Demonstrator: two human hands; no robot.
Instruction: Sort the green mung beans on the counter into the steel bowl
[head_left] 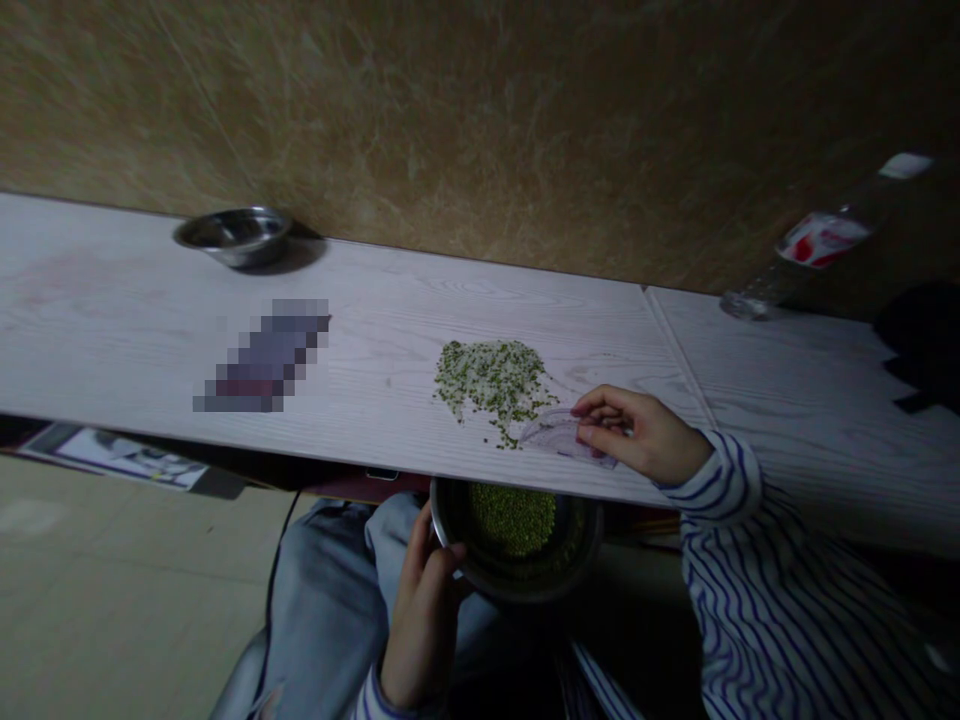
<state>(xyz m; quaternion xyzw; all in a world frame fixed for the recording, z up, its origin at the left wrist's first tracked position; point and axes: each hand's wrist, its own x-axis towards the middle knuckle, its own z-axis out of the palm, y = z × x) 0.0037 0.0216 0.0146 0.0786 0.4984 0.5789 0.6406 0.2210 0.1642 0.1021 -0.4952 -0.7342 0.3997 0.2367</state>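
Green mung beans (517, 520) in the bowl, a mixed heap (484, 385) outside

At lower centre of the frame, the metal bowl (574, 545) held a layer of beans, its rim clamped by the left hand (427, 595). At centre, the heap, green mixed with white grains (502, 355), perhaps rice, lay on the tabletop (390, 440); the work looked only partly done, with that portion left. Right of centre, the right hand (641, 430) pinched a clear plastic protractor (555, 428) at the heap's lower-right fringe.
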